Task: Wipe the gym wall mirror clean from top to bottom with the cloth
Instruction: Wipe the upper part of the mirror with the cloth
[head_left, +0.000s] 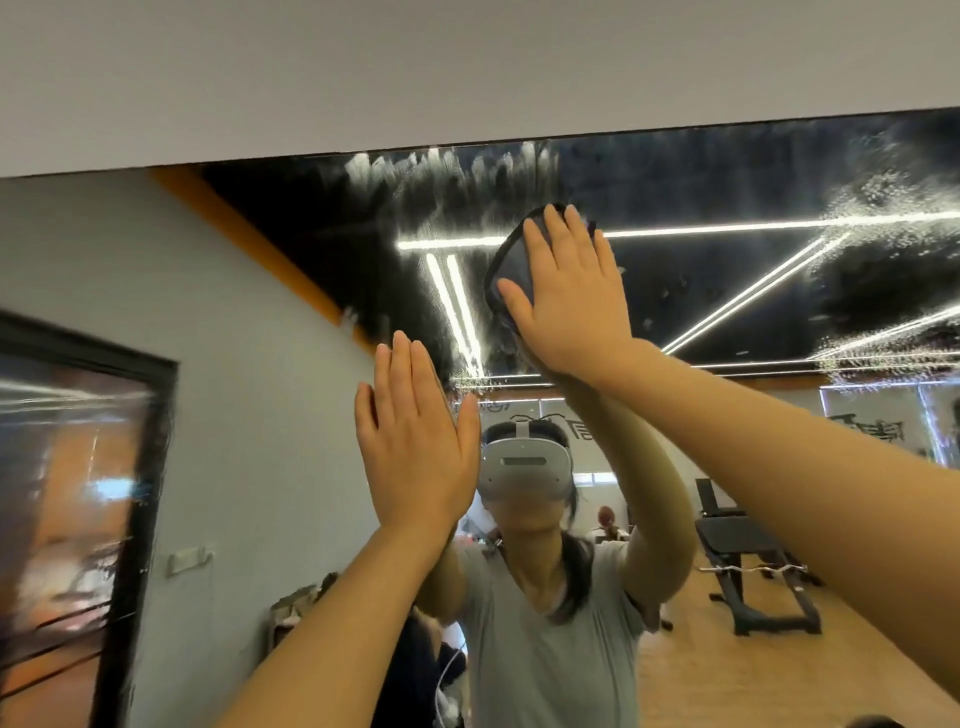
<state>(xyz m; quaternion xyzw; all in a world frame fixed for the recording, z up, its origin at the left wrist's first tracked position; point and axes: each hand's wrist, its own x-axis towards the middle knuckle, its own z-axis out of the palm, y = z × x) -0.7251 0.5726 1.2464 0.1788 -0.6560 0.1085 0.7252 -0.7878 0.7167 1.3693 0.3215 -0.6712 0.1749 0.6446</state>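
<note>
The wall mirror (753, 171) fills most of the view, its top edge running under a white wall strip. Wet streaks and droplets cover its upper band. My right hand (566, 296) lies flat, fingers straight, pressing a dark grey cloth (511, 265) against the glass a little below the top edge. The cloth shows only at the hand's left and top. My left hand (415, 441) rests flat on the mirror lower and to the left, fingers together, holding nothing.
The mirror reflects a person in a headset and grey shirt, a weight bench (748, 561) on a wooden floor at the right, ceiling light strips, and a dark-framed panel (78, 493) on a grey wall at the left.
</note>
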